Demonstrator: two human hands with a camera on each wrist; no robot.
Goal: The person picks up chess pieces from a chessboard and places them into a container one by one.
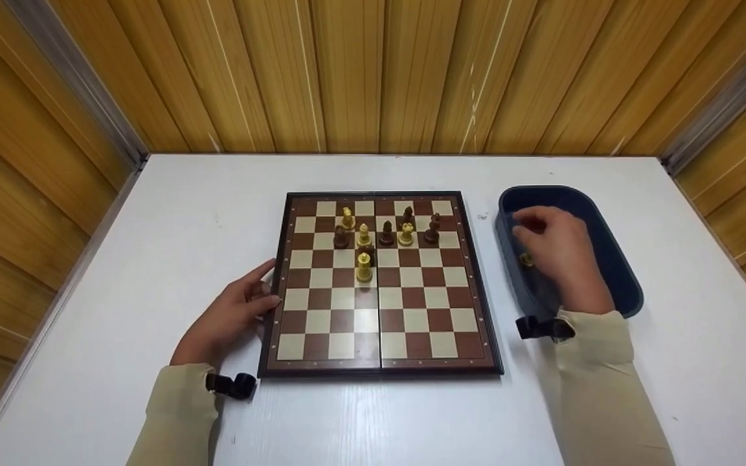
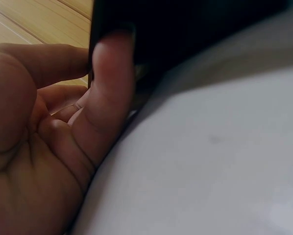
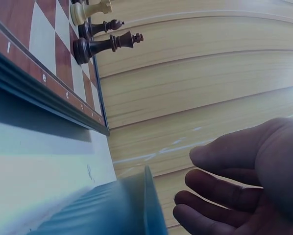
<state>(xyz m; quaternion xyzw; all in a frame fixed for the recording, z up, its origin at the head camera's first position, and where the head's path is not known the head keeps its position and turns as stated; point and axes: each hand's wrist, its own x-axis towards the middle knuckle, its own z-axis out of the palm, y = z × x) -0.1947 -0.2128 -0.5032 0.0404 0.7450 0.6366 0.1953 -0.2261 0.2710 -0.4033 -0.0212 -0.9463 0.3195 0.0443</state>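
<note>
A brown-and-cream chessboard (image 1: 329,349) bears several chess pieces, light and dark, grouped in its far half. Nearest of them stands a tall light piece (image 1: 364,268); a dark king (image 3: 109,45) stands upright farther off. My left hand (image 1: 234,317) touches the board's left edge with index finger and thumb. From the left wrist, fingers (image 2: 112,73) lie against the board's dark side. Over a dark blue bin (image 1: 629,294), my right hand (image 1: 557,246) hovers with thumb and fingers apart and loosely bent, holding nothing visible. Below it, a small light piece (image 1: 526,259) shows inside the bin, partly covered.
The white table (image 1: 211,220) carries the board in the middle and the bin on its right. Behind the table rises a wood-panelled wall (image 1: 347,77), with similar panels at both sides. A strip of table separates board and bin.
</note>
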